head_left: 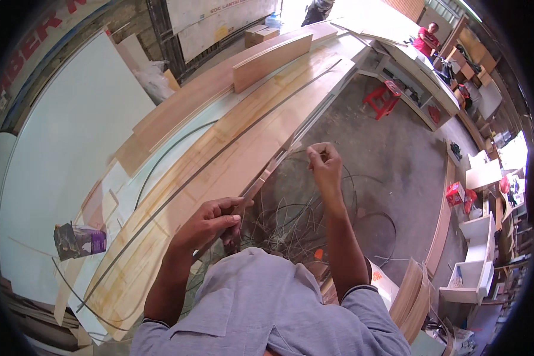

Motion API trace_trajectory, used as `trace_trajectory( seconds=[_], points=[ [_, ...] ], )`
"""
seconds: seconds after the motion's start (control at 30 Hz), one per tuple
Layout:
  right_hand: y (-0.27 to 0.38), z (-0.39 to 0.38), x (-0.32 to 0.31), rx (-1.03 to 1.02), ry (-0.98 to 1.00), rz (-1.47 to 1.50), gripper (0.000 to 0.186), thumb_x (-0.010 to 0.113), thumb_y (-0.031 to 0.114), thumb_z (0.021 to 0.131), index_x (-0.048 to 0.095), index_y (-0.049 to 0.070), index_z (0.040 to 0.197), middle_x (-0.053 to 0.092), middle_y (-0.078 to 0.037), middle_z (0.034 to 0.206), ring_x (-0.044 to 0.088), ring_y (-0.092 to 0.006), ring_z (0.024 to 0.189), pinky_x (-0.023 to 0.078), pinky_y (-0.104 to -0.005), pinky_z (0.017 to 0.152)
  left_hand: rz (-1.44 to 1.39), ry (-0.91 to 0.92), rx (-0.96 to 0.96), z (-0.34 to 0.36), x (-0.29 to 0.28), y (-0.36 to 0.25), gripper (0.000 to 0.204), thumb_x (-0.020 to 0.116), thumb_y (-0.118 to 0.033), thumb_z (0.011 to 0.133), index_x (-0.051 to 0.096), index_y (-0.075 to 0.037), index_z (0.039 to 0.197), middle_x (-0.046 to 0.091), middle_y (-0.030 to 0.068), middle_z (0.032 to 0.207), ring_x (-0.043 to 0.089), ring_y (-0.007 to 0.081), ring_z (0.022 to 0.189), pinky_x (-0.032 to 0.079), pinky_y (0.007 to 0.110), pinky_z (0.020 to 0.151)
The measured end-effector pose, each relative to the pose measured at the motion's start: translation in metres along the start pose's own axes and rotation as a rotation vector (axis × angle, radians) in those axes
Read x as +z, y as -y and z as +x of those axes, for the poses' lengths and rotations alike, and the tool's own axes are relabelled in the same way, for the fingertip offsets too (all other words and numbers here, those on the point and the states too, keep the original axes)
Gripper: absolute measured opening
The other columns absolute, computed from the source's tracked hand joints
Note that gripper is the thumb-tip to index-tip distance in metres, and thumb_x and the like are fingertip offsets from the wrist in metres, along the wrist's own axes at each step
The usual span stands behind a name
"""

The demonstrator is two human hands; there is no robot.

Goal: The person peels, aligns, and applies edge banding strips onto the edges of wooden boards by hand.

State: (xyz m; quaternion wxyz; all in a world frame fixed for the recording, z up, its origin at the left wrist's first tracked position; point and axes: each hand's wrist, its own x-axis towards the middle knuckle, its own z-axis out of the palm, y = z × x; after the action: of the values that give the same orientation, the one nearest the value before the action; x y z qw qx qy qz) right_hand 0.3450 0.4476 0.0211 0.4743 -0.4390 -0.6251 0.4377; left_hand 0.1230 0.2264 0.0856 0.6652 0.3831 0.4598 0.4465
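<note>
My left hand [210, 224] is at the near edge of a long wooden board [219, 172]. Its thumb and fingers are closed together beside that edge, and what they pinch, if anything, is too small to make out. A narrow strip [271, 168] runs along the board's edge between my two hands. Farther out and to the right, my right hand [325, 159] is raised over the floor, off the board. Its fingers are curled into a pinch, and I cannot make out what is in them. A thin dark strip [210, 145] lies lengthwise on the board.
Tangled thin offcuts [291, 219] cover the floor between my arms. A dark and purple can [80, 240] stands on the left. An upright plank [273, 62] is at the far end. A red stool [382, 99] and a person in red [424, 41] are at the far right.
</note>
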Motion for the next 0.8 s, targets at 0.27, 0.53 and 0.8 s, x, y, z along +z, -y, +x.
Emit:
trace_trajectory(
  seconds=[0.27, 0.53, 0.8],
  points=[
    [0.058, -0.022, -0.015, -0.084, 0.423, 0.021, 0.014, 0.062, 0.005, 0.089, 0.065, 0.005, 0.102, 0.062, 0.000, 0.082, 0.057, -0.0053, 0.064, 0.044, -0.0208, 0.054, -0.017, 0.061, -0.047, 0.002, -0.004, -0.006, 0.044, 0.058, -0.013, 0.087, 0.052, 0.005, 0.127, 0.055, 0.0017, 0.069, 0.051, 0.0084, 0.057, 0.041, 0.022, 0.050],
    [0.058, -0.033, 0.016, 0.186, 1.045, -0.005, 0.023, 0.068, 0.020, 0.088, 0.066, 0.004, 0.105, 0.066, 0.000, 0.082, 0.057, -0.0069, 0.071, 0.046, -0.0233, 0.062, 0.004, 0.061, -0.145, -0.021, -0.010, 0.001, 0.041, 0.059, -0.008, 0.087, 0.054, 0.006, 0.124, 0.055, 0.0018, 0.067, 0.050, 0.0078, 0.054, 0.039, 0.022, 0.048],
    [0.021, -0.007, 0.006, 0.193, 1.398, -0.149, 0.021, 0.070, 0.020, 0.084, 0.070, 0.001, 0.092, 0.067, -0.001, 0.077, 0.059, -0.0076, 0.074, 0.046, -0.0250, 0.068, 0.148, 0.107, -0.183, -0.073, -0.065, 0.002, 0.030, 0.060, 0.000, 0.082, 0.063, 0.007, 0.111, 0.053, 0.0012, 0.060, 0.044, 0.0076, 0.046, 0.036, 0.023, 0.044]
  ],
)
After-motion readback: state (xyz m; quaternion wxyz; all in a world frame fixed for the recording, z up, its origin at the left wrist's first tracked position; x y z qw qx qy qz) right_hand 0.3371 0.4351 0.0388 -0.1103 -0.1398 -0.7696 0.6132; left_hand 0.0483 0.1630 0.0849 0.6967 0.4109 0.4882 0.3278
